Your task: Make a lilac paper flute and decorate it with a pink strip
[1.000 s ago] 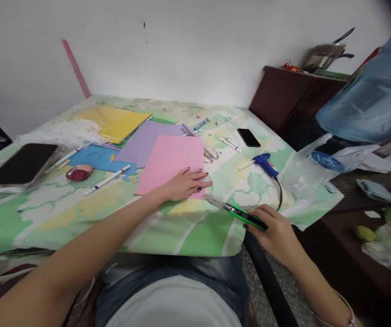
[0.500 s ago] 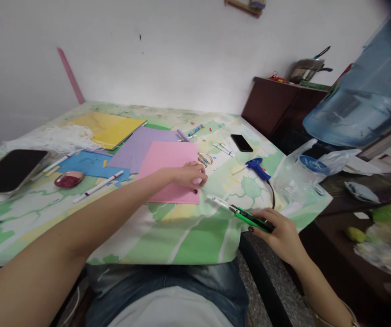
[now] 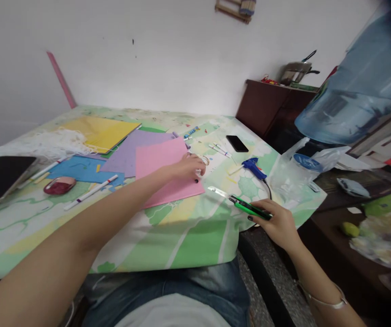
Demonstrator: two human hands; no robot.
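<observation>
My left hand (image 3: 189, 167) is closed at the right edge of a pink sheet (image 3: 161, 159), its thumb on top and fingers curled over the edge. Just beyond the fingers, a gold scissors handle (image 3: 205, 159) shows in part; the rest is hidden. My right hand (image 3: 277, 220) grips a green and black utility knife (image 3: 251, 208) over the table's front right edge. Its blade is extended and points left, at the sheet's near right corner. Beneath the pink sheet lie a purple sheet (image 3: 136, 150) and blue pieces (image 3: 79, 169).
A blue glue gun (image 3: 254, 168) and a black phone (image 3: 237, 143) lie to the right, near a plastic bag (image 3: 287, 177). On the left are markers (image 3: 91, 192), a red case (image 3: 59, 185), another phone (image 3: 4, 177), white string (image 3: 45, 141) and a yellow sheet (image 3: 103, 131).
The pink sheet has turned counterclockwise under my left hand. My right hand still holds the utility knife in about the same place. The view has shifted slightly.
</observation>
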